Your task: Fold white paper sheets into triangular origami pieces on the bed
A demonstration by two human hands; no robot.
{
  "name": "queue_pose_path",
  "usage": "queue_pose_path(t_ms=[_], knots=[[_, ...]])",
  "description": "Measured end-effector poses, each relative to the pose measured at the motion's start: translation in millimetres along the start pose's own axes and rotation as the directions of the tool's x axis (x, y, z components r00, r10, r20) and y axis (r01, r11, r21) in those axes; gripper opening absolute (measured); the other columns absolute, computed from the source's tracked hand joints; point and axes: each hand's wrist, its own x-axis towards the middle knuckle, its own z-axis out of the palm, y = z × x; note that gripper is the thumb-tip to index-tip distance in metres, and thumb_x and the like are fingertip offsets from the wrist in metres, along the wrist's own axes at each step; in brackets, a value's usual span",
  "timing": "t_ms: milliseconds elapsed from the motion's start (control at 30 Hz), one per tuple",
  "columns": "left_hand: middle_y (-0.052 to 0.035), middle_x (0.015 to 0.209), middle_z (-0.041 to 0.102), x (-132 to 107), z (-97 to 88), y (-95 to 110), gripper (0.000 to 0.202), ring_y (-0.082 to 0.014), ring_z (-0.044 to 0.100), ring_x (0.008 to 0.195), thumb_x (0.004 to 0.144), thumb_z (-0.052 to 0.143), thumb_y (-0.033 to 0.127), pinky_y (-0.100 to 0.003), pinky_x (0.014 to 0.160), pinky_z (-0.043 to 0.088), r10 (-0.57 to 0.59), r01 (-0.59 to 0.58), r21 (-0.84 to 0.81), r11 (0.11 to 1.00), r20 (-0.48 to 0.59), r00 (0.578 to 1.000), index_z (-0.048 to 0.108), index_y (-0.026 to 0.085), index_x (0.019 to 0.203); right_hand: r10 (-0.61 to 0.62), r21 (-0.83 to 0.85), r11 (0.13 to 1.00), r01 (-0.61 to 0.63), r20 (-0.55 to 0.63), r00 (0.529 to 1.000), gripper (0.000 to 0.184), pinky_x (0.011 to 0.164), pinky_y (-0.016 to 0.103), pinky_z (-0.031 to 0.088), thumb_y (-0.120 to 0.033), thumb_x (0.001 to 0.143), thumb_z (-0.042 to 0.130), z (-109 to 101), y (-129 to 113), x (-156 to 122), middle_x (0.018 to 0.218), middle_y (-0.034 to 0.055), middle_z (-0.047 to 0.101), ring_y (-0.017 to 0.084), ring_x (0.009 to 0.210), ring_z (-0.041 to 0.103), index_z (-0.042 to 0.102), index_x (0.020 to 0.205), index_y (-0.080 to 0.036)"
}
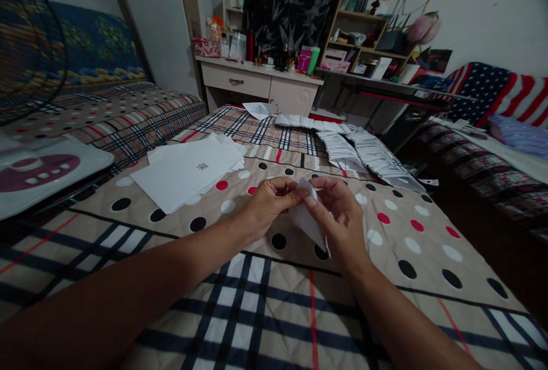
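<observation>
Between both hands is a folded piece of white paper point(309, 224), tilted over the dotted bedspread. My left hand point(274, 201) pinches its upper left edge with thumb and fingers. On the other side, my right hand point(340, 216) grips its upper right edge, thumb toward me. To the left lies a loose stack of white paper sheets point(184, 173), the top one bearing a small dark printed character. Beyond my hands, long rows of folded white papers point(370, 153) lie packed closely together. A separate folded white paper point(259, 109) rests at the bed's far end.
The patterned bedspread point(274, 296) covers the surface under my arms. A fan point(29, 44) and its pink-and-white base point(47, 170) stand at the left. At the back are a white dresser point(235, 79) and a cluttered shelf desk point(363, 47); a sofa with a flag-patterned cover point(492, 93) is right.
</observation>
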Motion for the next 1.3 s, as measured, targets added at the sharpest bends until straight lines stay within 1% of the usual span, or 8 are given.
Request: queue_pose_path(t_ms=[133, 233, 400, 700, 833, 1000, 1200, 1300], knots=[[0.0029, 0.063, 0.056, -0.1, -0.9, -1.2, 0.04, -0.007, 0.045, 0.058, 0.053, 0.087, 0.043, -0.021, 0.055, 0.032, -0.006, 0.007, 0.012, 1.0, -0.001, 1.0, 0.063, 0.014, 0.066, 0.048, 0.062, 0.997, -0.046, -0.023, 0.999, 0.021, 0.064, 0.029, 0.046, -0.038, 0.083, 0.066, 1.1, 1.1, 0.1, 0.084, 0.0022, 0.065, 0.017, 0.073, 0.058, 0.061, 0.095, -0.023], [0.0027, 0.065, 0.056, -0.6, -2.5, -3.1, 0.037, -0.0074, 0.045, 0.059, 0.058, 0.085, 0.043, -0.022, 0.056, 0.032, -0.011, 0.01, 0.029, 1.0, 0.024, 1.0, 0.064, 0.015, 0.068, 0.04, 0.053, 0.998, -0.037, -0.049, 0.998, 0.016, 0.061, 0.027, 0.044, -0.037, 0.085, 0.063, -0.5, 1.5, -0.4, 0.078, 0.0006, 0.064, 0.015, 0.068, 0.057, 0.063, 0.092, -0.023], [0.0028, 0.067, 0.056, 0.4, -5.5, -5.5, 0.038, -0.0071, 0.045, 0.059, 0.059, 0.085, 0.045, -0.021, 0.056, 0.033, -0.014, 0.014, 0.002, 1.0, 0.014, 1.0, 0.064, 0.015, 0.072, -0.057, -0.025, 0.998, 0.056, -0.061, 0.996, 0.014, 0.066, 0.028, 0.046, -0.031, 0.085, 0.063, -1.8, 1.3, -0.4, 0.084, 0.0015, 0.066, 0.016, 0.073, 0.06, 0.062, 0.096, -0.023], [0.0012, 0.066, 0.054, -1.9, -1.9, 0.1, 0.035, -0.0084, 0.046, 0.058, 0.07, 0.075, 0.046, -0.023, 0.055, 0.032, -0.06, 0.057, 0.05, 0.997, 0.05, 0.997, 0.063, 0.014, 0.075, -0.138, -0.226, 0.968, 0.112, -0.103, 0.985, 0.008, 0.061, 0.027, 0.046, -0.027, 0.084, 0.063, 0.2, 4.2, -0.3, 0.08, 0.0013, 0.065, 0.014, 0.067, 0.06, 0.062, 0.089, -0.021], [0.0022, 0.063, 0.052, -3.7, 0.3, 2.0, 0.031, -0.0081, 0.043, 0.056, 0.071, 0.073, 0.042, -0.023, 0.054, 0.029, -0.033, 0.029, 0.115, 0.993, 0.033, 0.999, 0.061, 0.014, 0.072, -0.175, -0.283, 0.948, 0.147, -0.077, 0.982, 0.006, 0.058, 0.026, 0.045, -0.026, 0.085, 0.061, 2.4, 3.8, -2.9, 0.074, 0.0004, 0.064, 0.013, 0.062, 0.057, 0.061, 0.085, -0.02], [0.0033, 0.061, 0.048, -4.6, 0.3, 1.4, 0.027, -0.0083, 0.042, 0.057, 0.071, 0.07, 0.038, -0.023, 0.054, 0.029, -0.008, 0.004, 0.169, 0.986, 0.021, 1.0, 0.056, 0.016, 0.066, -0.182, -0.305, 0.942, 0.142, -0.106, 0.978, 0.009, 0.055, 0.025, 0.042, -0.027, 0.084, 0.061, 2.9, 5.6, -4.8, 0.069, -0.0007, 0.061, 0.012, 0.059, 0.054, 0.059, 0.08, -0.02], [0.0048, 0.055, 0.041, -3.7, 1.2, -0.1, 0.025, -0.007, 0.037, 0.053, 0.066, 0.066, 0.026, -0.023, 0.052, 0.027, 0.111, -0.102, 0.264, 0.959, -0.019, 0.994, 0.046, 0.016, 0.054, -0.217, -0.351, 0.921, 0.169, -0.101, 0.971, 0.008, 0.054, 0.025, 0.039, -0.025, 0.084, 0.061, 4.2, 5.9, -7.8, 0.066, -0.0012, 0.059, 0.011, 0.057, 0.051, 0.059, 0.077, -0.02], [0.0049, 0.058, 0.048, -2.6, 1.4, -0.5, 0.018, -0.0073, 0.043, 0.055, 0.063, 0.067, 0.023, -0.021, 0.053, 0.03, 0.105, -0.089, 0.25, 0.964, -0.051, 0.993, 0.051, 0.016, 0.062, -0.242, -0.39, 0.902, 0.188, -0.093, 0.966, 0.009, 0.054, 0.025, 0.038, -0.024, 0.083, 0.061, 4.3, 5.4, -8.1, 0.066, -0.0014, 0.058, 0.011, 0.057, 0.05, 0.06, 0.076, -0.02]])
